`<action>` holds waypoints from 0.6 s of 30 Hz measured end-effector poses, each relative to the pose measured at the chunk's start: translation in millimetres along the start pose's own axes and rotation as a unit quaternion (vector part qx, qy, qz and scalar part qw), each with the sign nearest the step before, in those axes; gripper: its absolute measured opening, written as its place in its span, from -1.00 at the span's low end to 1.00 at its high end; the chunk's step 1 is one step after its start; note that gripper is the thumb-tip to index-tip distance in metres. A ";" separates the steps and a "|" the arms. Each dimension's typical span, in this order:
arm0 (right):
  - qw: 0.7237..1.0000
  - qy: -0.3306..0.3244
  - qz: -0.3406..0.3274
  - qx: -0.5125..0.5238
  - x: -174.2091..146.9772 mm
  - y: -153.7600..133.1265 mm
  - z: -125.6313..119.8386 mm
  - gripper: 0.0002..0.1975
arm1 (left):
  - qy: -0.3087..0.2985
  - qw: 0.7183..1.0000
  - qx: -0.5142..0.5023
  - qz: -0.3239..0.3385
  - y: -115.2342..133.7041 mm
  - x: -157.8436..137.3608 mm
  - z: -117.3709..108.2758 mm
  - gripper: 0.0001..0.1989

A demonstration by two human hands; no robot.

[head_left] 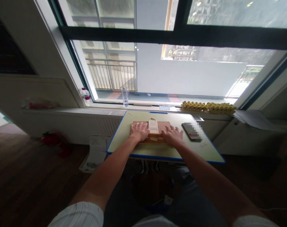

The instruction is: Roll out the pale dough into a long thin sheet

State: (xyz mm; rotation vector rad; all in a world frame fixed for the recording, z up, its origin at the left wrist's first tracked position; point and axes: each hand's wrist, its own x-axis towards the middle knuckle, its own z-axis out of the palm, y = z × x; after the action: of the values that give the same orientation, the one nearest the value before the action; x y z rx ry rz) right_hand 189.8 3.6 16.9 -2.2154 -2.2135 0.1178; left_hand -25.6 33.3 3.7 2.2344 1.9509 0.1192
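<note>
A flat, pale strip of dough [153, 125] lies lengthwise on a wooden board [165, 124]. Across the near part of the strip rests a wooden rolling pin [155, 135], and a bit of dough shows on its near side. My left hand [140, 130] is palm down at the pin's left end, fingers stretched forward and apart. At the other end, my right hand [173, 135] lies the same way, fingers spread. My palms hide both ends of the pin, and neither hand's fingers are visibly wrapped round it.
The board sits on a small blue-edged table [119, 142]. A phone [191, 131] lies at the right. On the windowsill stand a clear bottle [124, 97] and yellow egg trays [208, 107]. A white box [94, 157] and a red fire extinguisher [54, 142] are on the floor at left.
</note>
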 end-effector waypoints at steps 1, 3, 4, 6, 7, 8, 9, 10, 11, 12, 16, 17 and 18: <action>1.000 -0.003 -0.002 -0.006 -2.7 0.0 -0.5 -0.46 | 0.005 1.000 -0.003 0.000 -0.1 -1.5 1.2 -0.24; 1.000 -0.011 -0.011 -0.016 -5.8 -0.4 -2.0 -0.47 | 0.008 1.000 -0.008 -0.004 -0.3 -2.8 2.9 -0.24; 1.000 -0.015 -0.018 -0.020 -6.0 -0.7 -3.0 -0.48 | 0.007 1.000 -0.009 -0.007 -0.3 -2.5 3.3 -0.24; 0.999 -0.022 -0.028 -0.025 -4.2 -1.4 -5.0 -0.50 | 0.002 1.000 -0.008 -0.013 -0.3 -0.4 3.0 -0.25; 0.999 -0.023 -0.030 -0.026 -2.1 -1.7 -5.7 -0.50 | -0.001 1.000 -0.007 -0.015 -0.2 1.4 2.5 -0.25; 0.999 -0.023 -0.028 -0.027 0.5 -1.9 -6.0 -0.49 | -0.003 1.000 -0.005 -0.017 -0.2 3.5 1.9 -0.25; 0.999 -0.019 -0.022 -0.026 3.6 -1.9 -5.9 -0.48 | -0.005 1.000 -0.003 -0.019 -0.3 5.8 1.4 -0.25; 1.000 -0.014 -0.012 -0.026 7.0 -1.7 -5.3 -0.47 | -0.007 1.000 -0.001 -0.020 -0.4 8.4 0.9 -0.25; 1.000 -0.009 -0.004 -0.025 10.7 -1.3 -4.4 -0.45 | -0.008 1.000 -0.001 -0.022 -0.7 11.1 0.5 -0.25; 1.000 -0.007 0.003 -0.025 14.5 -0.7 -3.4 -0.44 | -0.008 1.000 -0.001 -0.024 -0.9 14.0 0.3 -0.25; 1.000 -0.014 0.002 -0.028 28.7 2.1 -0.9 -0.44 | -0.003 1.000 0.003 -0.027 -2.3 26.2 -0.2 -0.28; 0.999 -0.020 -0.004 -0.029 31.8 2.7 -1.1 -0.45 | -0.001 1.000 0.007 -0.027 -2.6 29.6 -0.4 -0.29; 0.999 -0.028 -0.009 -0.031 34.9 3.3 -1.5 -0.45 | -0.001 1.000 0.010 -0.026 -2.9 33.1 -0.8 -0.30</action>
State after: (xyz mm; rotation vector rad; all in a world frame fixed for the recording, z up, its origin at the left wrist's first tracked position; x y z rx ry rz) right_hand 193.1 38.5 16.6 -2.2507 -2.2948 0.1151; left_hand -23.9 66.4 2.1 2.1934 2.0171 0.0912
